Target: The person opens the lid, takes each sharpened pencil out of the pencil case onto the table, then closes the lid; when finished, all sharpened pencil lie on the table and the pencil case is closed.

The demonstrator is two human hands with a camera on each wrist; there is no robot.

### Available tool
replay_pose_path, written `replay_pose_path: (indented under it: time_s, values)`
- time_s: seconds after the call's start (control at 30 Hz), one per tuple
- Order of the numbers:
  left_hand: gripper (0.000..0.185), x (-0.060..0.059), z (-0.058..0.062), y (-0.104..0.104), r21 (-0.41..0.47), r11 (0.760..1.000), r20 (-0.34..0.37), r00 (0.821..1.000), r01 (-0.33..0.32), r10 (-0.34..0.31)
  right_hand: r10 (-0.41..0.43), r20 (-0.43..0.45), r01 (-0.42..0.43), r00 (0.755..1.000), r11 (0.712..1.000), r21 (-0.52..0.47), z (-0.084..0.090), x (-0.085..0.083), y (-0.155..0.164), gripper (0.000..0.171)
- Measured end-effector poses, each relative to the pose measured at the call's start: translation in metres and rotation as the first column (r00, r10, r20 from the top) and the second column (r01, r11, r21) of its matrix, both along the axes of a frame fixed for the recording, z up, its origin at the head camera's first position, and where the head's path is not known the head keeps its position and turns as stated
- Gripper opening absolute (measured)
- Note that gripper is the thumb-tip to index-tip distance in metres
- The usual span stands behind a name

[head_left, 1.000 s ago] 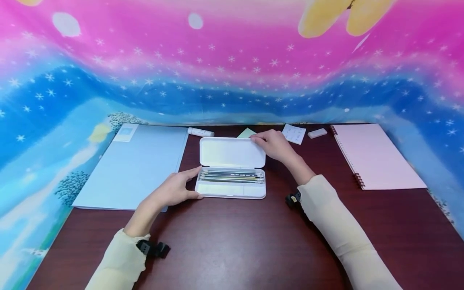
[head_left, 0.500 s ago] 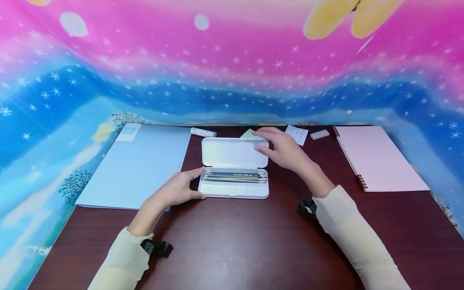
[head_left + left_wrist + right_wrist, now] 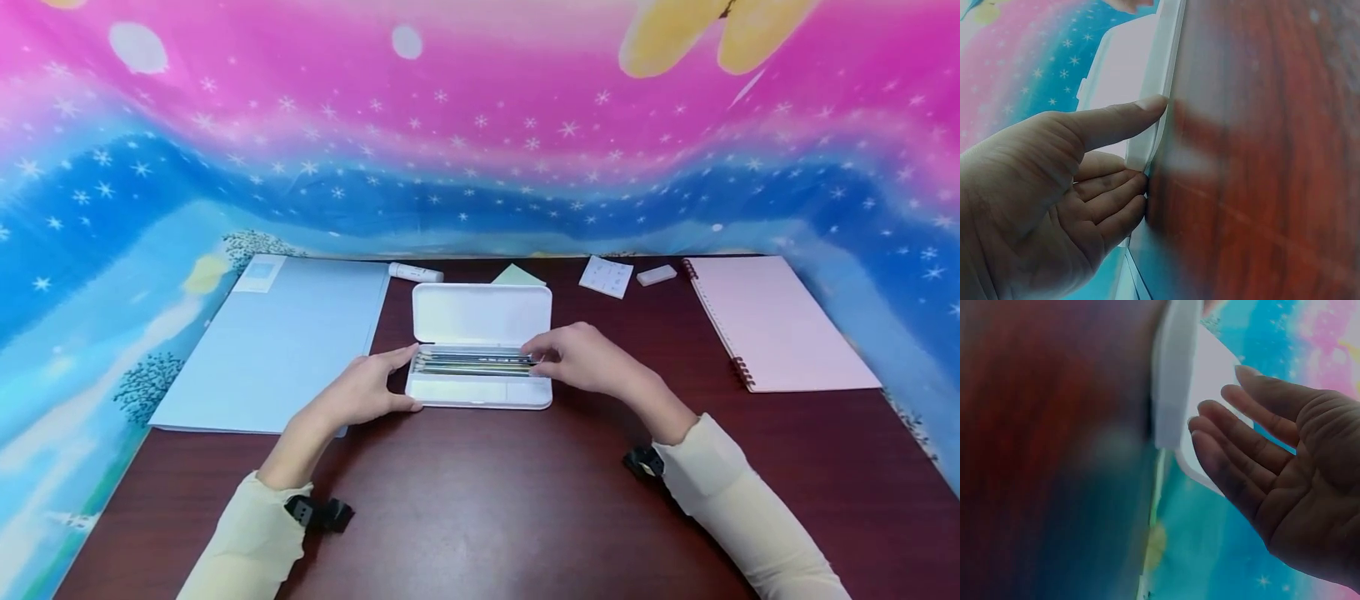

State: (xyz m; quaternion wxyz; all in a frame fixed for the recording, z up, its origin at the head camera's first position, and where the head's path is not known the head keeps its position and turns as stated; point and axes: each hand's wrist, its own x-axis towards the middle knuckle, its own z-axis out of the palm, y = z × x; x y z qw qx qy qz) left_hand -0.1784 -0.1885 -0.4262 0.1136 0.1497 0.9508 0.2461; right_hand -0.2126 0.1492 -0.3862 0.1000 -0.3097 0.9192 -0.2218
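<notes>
A white pencil case (image 3: 461,392) lies with its lid (image 3: 480,312) tipped back, in the middle of the head view. Several pencils (image 3: 468,364) fill its rear compartment; the front compartment shows bare white. My left hand (image 3: 352,396) grips the case's left end, thumb at the front edge and fingers around the back corner; the left wrist view shows this too. Over the right end of the pencils is my right hand (image 3: 596,358), its fingertips at their ends. In the right wrist view its fingers (image 3: 1241,444) are slightly bent, thumb apart, with nothing seen between them.
On the left lies a light blue folder (image 3: 277,342); on the right, a pink spiral notebook (image 3: 783,325). Behind the case are a white glue-stick-like tube (image 3: 416,272), green paper (image 3: 517,276), a printed white slip (image 3: 606,277) and an eraser (image 3: 657,276). A patterned curtain (image 3: 465,192) borders the table.
My right hand has let go of the lid's upper right corner and come down toward the pencils' right end. The lid stays tipped back, and my left hand keeps its grip.
</notes>
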Motion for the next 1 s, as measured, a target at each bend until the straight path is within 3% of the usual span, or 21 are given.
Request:
replay_pose_path:
  time_s: [0.17,0.4,0.7,1.0]
  values:
    - [0.094,-0.001,0.0,0.001,0.005,1.0,-0.013,1.0,0.0,0.0,0.018,0.008,-0.018,1.0,0.998,0.062,-0.004,0.001,-0.005,0.03]
    - [0.093,0.001,0.001,0.001,0.004,1.0,-0.012,1.0,0.003,-0.003,0.068,-0.055,-0.06,0.996,0.989,0.132,-0.008,0.001,-0.012,0.026]
    - [0.092,0.002,0.0,0.001,0.0,1.0,-0.017,1.0,0.006,-0.006,0.076,-0.134,-0.047,0.988,0.976,0.211,-0.013,0.002,-0.025,0.02]
    - [0.095,0.002,-0.001,-0.001,0.013,1.0,-0.023,1.0,-0.002,0.002,0.048,-0.074,-0.033,0.996,0.982,0.186,-0.013,-0.002,-0.026,0.011]
